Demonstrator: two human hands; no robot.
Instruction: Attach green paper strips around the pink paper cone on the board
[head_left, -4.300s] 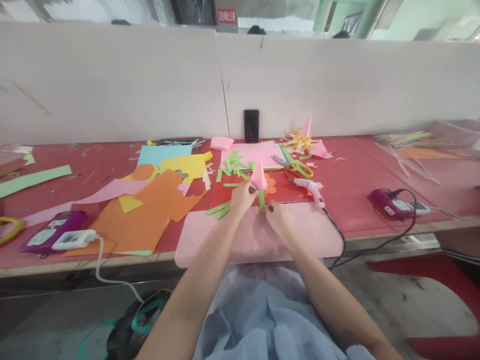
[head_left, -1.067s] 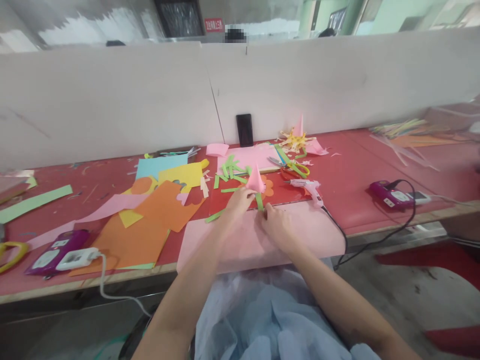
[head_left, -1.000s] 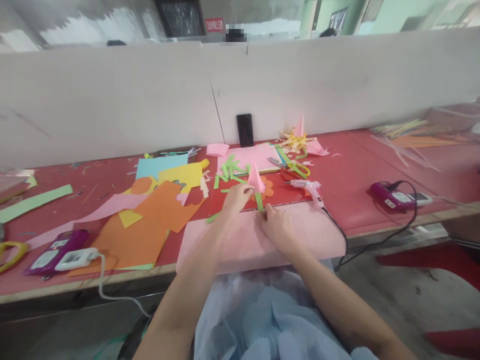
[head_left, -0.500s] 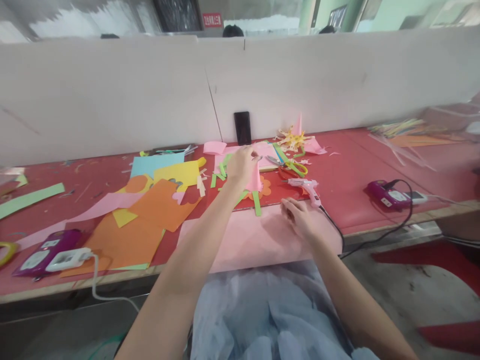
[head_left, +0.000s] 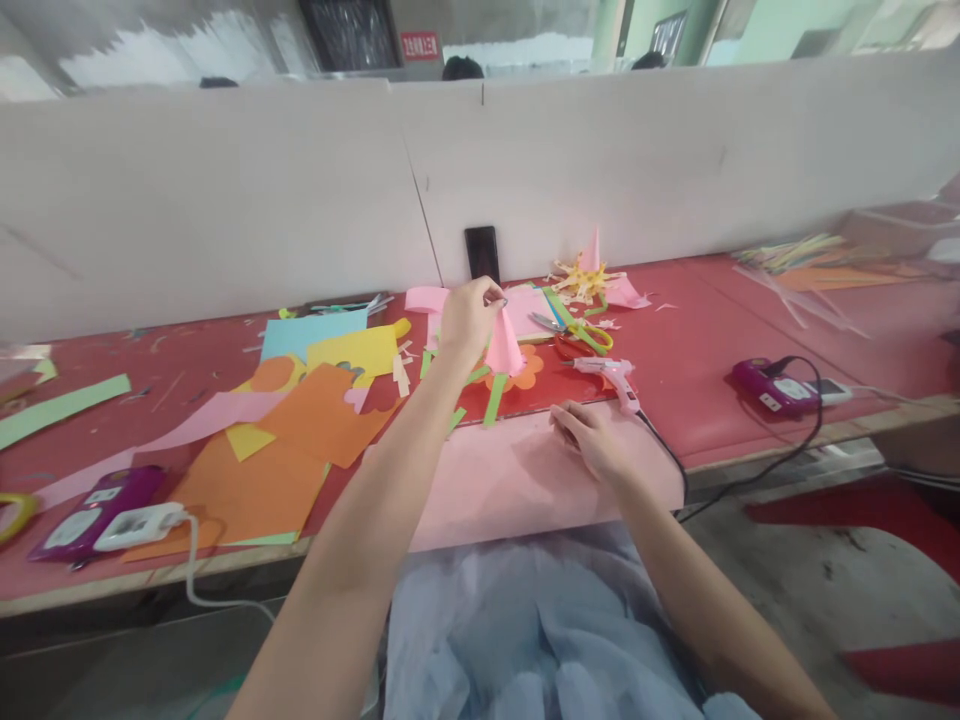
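Note:
A pink paper cone (head_left: 505,350) hangs by its tip from my left hand (head_left: 469,318), whose fingers are pinched shut on it. Green paper strips (head_left: 494,400) dangle below the cone's wide end. Behind them, an orange paper flower (head_left: 527,368) shows in part. My right hand (head_left: 589,437) is over the pink sheet (head_left: 495,480) at the table's near edge, its fingers loosely bent and apart, with nothing seen in them. Just beyond that hand lies a pink glue gun (head_left: 611,374). Scissors with yellow handles (head_left: 592,335) are farther back.
A dark phone (head_left: 481,253) leans on the white partition (head_left: 300,190). Near it stands another pink cone (head_left: 592,250) with a yellow fringe. Orange sheets (head_left: 255,490) and other coloured paper spread leftward. Purple power boxes (head_left: 772,388) with cables sit on both sides.
My left hand has risen slightly and shifted left with the pink paper cone, so more of the cone shows and its green strips swing left. My right hand has slid slightly left.

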